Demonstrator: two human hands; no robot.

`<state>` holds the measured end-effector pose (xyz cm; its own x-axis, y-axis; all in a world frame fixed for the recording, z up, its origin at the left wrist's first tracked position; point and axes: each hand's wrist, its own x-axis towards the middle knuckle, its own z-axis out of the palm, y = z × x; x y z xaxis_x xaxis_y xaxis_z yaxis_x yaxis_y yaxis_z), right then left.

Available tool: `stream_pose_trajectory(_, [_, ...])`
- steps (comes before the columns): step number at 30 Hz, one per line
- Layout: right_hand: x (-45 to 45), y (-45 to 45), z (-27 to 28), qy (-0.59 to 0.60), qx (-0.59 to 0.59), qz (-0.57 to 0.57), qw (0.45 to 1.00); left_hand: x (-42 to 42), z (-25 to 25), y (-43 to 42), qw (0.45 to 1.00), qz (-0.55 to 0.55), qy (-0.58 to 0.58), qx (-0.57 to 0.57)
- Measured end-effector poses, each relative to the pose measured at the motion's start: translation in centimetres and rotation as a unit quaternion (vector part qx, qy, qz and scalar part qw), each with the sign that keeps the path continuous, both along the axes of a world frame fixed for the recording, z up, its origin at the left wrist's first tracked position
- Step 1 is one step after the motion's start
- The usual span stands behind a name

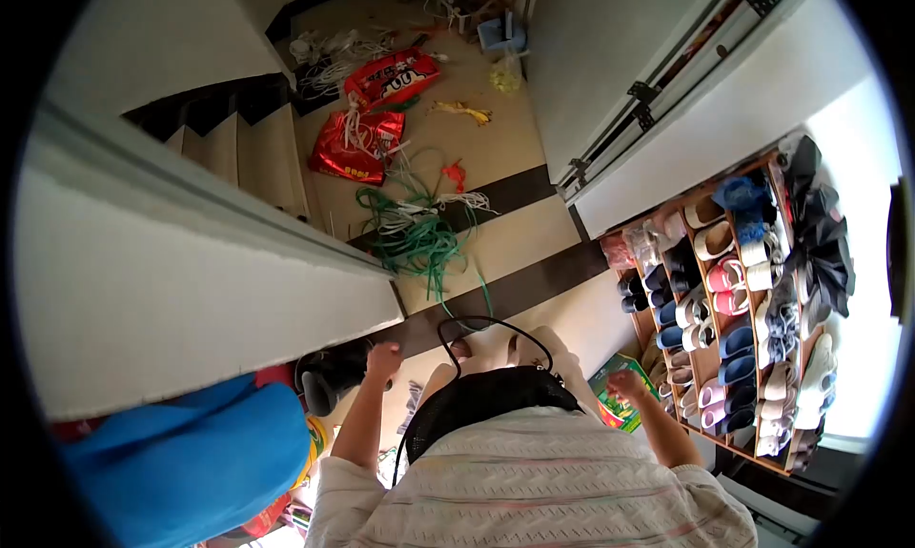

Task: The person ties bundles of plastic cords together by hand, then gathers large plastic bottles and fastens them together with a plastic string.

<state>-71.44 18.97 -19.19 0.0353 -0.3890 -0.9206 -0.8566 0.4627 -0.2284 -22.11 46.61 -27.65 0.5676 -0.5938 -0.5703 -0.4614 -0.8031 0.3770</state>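
My left hand [384, 360] is curled closed beside black shoes [329, 376], with nothing visible in it. On the other side, my right hand [626, 386] hangs with fingers curled in front of a green box [618, 402]; no held object shows. A black mesh bag or cloth [496, 402] with a looped black cord lies across my lap. Tangled green straps [424, 248] spread over the floor beyond my feet, with white cords among them.
Two shiny red bags [357, 148] and more cords lie farther up the floor, near stairs [253, 148]. A shoe rack [705, 338] full of footwear stands at the right. A blue cover [200, 453] fills the lower left, below a white wall edge.
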Motion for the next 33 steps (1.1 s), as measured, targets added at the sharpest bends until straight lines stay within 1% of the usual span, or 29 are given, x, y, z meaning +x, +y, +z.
stream_pose_trajectory(1, [-0.1,-0.7,0.0,-0.009,0.027,-0.029,0.999,1.0,1.4,-3.1,1.000,0.009,0.006,-0.008])
stream_pose_trajectory(2, [-0.5,-1.7,0.1,-0.016,0.053,-0.057,0.997,2.2,0.2,-5.2,0.999,-0.002,-0.013,-0.033])
stream_pose_trajectory(3, [-0.8,-2.7,-1.2,0.002,0.062,0.014,0.998,3.1,2.0,-8.6,1.000,0.003,-0.006,-0.006])
stream_pose_trajectory(4, [-0.3,-4.1,-1.0,-0.013,0.071,0.010,0.997,3.7,3.7,-11.9,1.000,0.009,-0.001,0.018])
stream_pose_trajectory(6, [1.4,-8.7,-1.1,-0.035,0.110,0.037,0.993,4.5,2.4,-16.1,0.994,0.086,0.064,0.022])
stream_pose_trajectory(7, [2.7,-11.3,-1.4,-0.012,0.082,0.098,0.992,5.0,1.8,-18.3,0.988,0.125,0.093,0.022])
stream_pose_trajectory(8, [4.2,-15.1,-1.9,-0.024,0.053,0.083,0.995,5.5,1.3,-21.2,0.988,0.124,0.088,0.024])
stream_pose_trajectory(10, [6.2,-20.5,-1.8,-0.034,0.010,0.044,0.998,4.2,-0.2,-23.8,0.988,0.116,0.090,0.044])
stream_pose_trajectory(11, [7.4,-23.7,-1.3,-0.038,-0.013,0.027,0.999,4.0,-3.5,-24.5,0.993,0.059,0.096,0.044])
stream_pose_trajectory(12, [9.5,-26.9,0.5,-0.036,-0.033,0.067,0.997,3.9,-3.0,-26.8,0.993,0.069,0.094,0.035])
stream_pose_trajectory(14, [12.9,-33.5,2.0,-0.089,-0.029,0.093,0.991,2.7,-1.9,-30.6,0.991,0.087,0.096,0.028])
stream_pose_trajectory(15, [14.2,-35.9,2.6,-0.111,-0.020,0.105,0.988,2.4,-1.8,-32.0,0.991,0.101,0.084,-0.020])
stream_pose_trajectory(16, [15.7,-38.0,3.0,-0.136,-0.013,0.118,0.984,2.3,-1.4,-33.4,0.990,0.108,0.081,-0.039])
stream_pose_trajectory(17, [17.8,-39.6,3.1,-0.125,-0.031,0.064,0.990,2.5,-0.9,-34.9,0.989,0.115,0.074,-0.060])
stream_pose_trajectory(18, [19.5,-41.2,3.1,-0.147,-0.020,0.050,0.988,3.0,-0.1,-36.4,0.987,0.123,0.065,-0.081])
stream_pose_trajectory(19, [21.2,-42.4,3.0,-0.138,-0.024,0.075,0.987,3.6,1.6,-37.8,0.982,0.151,0.067,-0.096])
stream_pose_trajectory(21, [24.5,-44.4,1.8,-0.136,-0.021,0.124,0.983,5.3,0.9,-39.2,0.977,0.163,0.056,-0.122])
stream_pose_trajectory(22, [25.8,-45.0,1.3,-0.165,0.001,0.105,0.981,6.2,0.3,-39.7,0.975,0.169,0.052,-0.135])
stream_pose_trajectory(23, [27.2,-45.9,0.5,-0.162,0.017,0.115,0.980,7.2,-0.5,-40.3,0.973,0.164,0.028,-0.162])
stream_pose_trajectory(26, [32.3,-48.5,-0.9,-0.176,0.041,0.146,0.973,10.3,-0.9,-43.3,0.953,0.245,0.083,-0.155])
stream_pose_trajectory(27, [34.4,-49.6,-0.7,-0.183,0.040,0.147,0.971,11.8,-3.3,-44.7,0.977,0.194,0.042,-0.083])
stream_pose_trajectory(28, [36.6,-50.9,-0.6,-0.190,0.038,0.151,0.969,12.8,-0.5,-46.8,0.964,0.237,0.070,-0.100])
stream_pose_trajectory(29, [38.5,-52.6,-1.8,-0.190,0.038,0.139,0.971,14.2,-0.2,-48.7,0.959,0.233,0.083,-0.137])
stream_pose_trajectory(30, [40.9,-54.3,-1.9,-0.178,0.040,0.133,0.974,15.6,-0.5,-50.1,0.953,0.228,0.096,-0.174])
stream_pose_trajectory(31, [43.9,-56.1,-1.4,-0.165,0.042,0.127,0.977,17.8,-1.7,-52.2,0.965,0.181,0.090,-0.169])
stream_pose_trajectory(32, [47.2,-58.2,-0.9,-0.153,0.040,0.122,0.980,19.5,-2.8,-54.3,0.981,0.143,0.068,-0.107])
stream_pose_trajectory(33, [50.0,-59.6,-0.4,-0.164,0.001,0.148,0.975,21.5,-5.3,-55.8,0.993,0.077,-0.017,-0.090])
